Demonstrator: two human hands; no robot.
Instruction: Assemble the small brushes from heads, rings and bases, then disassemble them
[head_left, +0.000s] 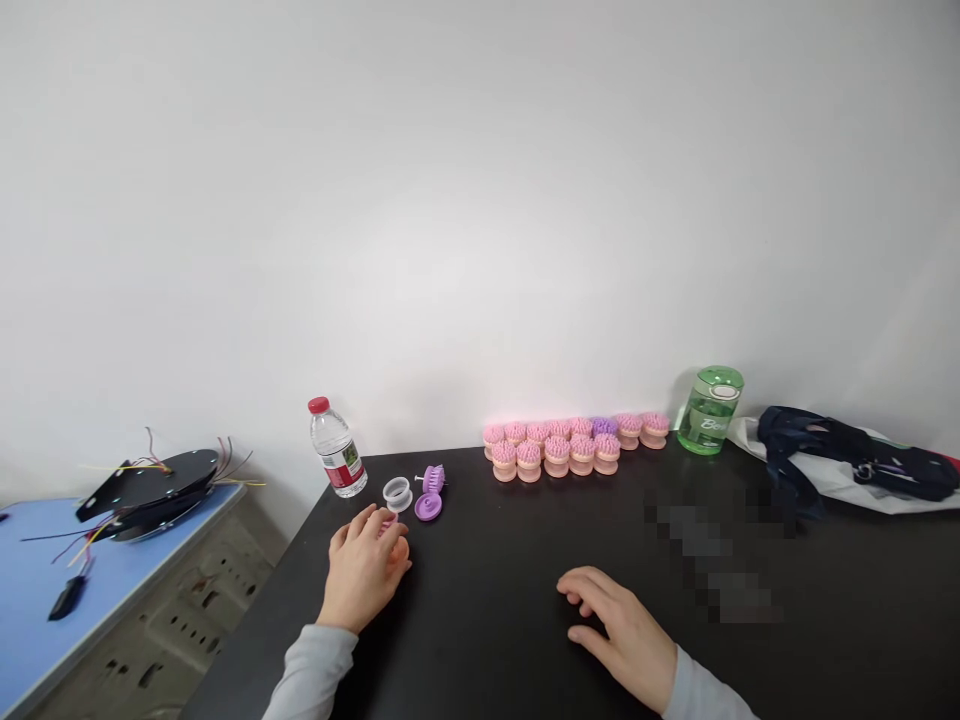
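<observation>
My left hand [367, 562] is curled over a pink bristle brush [388, 524], most of it hidden under the fingers. Just beyond those fingertips lie a translucent white ring [397, 494], a purple bristle head [433, 480] with a screw sticking out sideways, and a round purple cap [428, 507]. My right hand [615, 630] rests over the black table [487, 600], its thumb and fingers apart and nothing between them. Against the wall, several finished-looking round brushes [556, 456] with pink bristles and peach bases stand in two rows. One brush [604, 427] among them has purple bristles.
A clear water bottle [337, 448] with a red cap stands at the table's back left corner. At the back right are a green bottle [711, 410] and a dark blue bag [855, 455] on white material. Left of the table, a blue-topped surface [150, 570] carries black wired plates [161, 490].
</observation>
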